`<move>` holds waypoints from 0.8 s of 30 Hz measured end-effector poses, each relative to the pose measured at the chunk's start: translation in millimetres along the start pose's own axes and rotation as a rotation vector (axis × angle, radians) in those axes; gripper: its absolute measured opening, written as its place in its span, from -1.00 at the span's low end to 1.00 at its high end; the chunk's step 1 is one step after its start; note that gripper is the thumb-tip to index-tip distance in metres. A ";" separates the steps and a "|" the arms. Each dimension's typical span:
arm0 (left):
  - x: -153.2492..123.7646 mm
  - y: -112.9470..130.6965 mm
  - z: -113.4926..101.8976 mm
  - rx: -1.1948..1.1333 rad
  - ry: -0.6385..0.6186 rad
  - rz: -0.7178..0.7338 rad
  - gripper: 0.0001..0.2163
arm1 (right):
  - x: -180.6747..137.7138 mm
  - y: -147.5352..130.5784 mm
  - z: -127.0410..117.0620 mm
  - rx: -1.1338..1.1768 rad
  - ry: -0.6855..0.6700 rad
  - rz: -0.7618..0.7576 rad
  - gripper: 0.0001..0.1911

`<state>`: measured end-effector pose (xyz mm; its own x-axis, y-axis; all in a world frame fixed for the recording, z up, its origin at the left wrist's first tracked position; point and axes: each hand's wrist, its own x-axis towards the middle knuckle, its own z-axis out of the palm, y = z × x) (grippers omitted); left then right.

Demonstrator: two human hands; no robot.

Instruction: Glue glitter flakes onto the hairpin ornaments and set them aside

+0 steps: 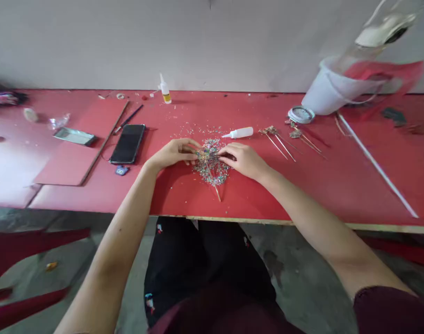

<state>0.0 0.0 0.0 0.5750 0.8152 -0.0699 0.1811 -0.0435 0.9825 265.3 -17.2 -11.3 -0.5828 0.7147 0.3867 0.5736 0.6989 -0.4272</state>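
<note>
My left hand is closed, thumb and fingers pinching the decorated head of a thin two-pronged hairpin. Its copper-coloured prongs point towards the table's front edge. From the other side my right hand reaches the same head with its fingers pressed together; whatever small thing they hold is hidden. Under both hands spreads a pile of shiny, multicoloured chips. Just behind my right hand a white glue bottle lies on its side. More hairpins with encrusted heads rest to the right.
Leftward lie a black phone, a pen, a long stick and a small tray. A second glue bottle stands near the wall. On the right are a white bucket, a round lid and a white rod.
</note>
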 end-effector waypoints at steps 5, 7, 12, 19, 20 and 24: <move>0.0 -0.5 -2.2 0.019 0.003 0.006 -0.70 | 0.0 -3.4 0.9 0.026 0.010 -0.007 -0.91; -0.1 -1.0 -2.5 0.023 -0.002 0.010 -0.69 | -0.1 -3.9 1.4 0.034 0.001 -0.023 -0.90; -0.6 -0.5 -2.5 0.030 -0.007 0.008 -0.68 | 0.1 -4.2 2.5 0.032 -0.007 -0.057 -0.90; -0.5 0.1 -3.2 0.052 -0.010 0.016 -0.68 | 0.5 -5.0 3.4 0.045 -0.005 -0.026 -0.88; -0.6 0.0 -3.2 0.055 -0.011 0.017 -0.68 | 0.6 -5.0 3.4 0.047 -0.003 -0.019 -0.88; -0.5 0.1 -2.8 0.057 -0.010 0.014 -0.67 | 0.7 -5.0 3.5 0.038 -0.010 0.005 -0.88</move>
<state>-2.5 1.2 0.6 0.5856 0.8085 -0.0582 0.2182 -0.0880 0.9719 260.0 -20.2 -11.8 -0.5857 0.7177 0.3766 0.5542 0.6937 -0.4601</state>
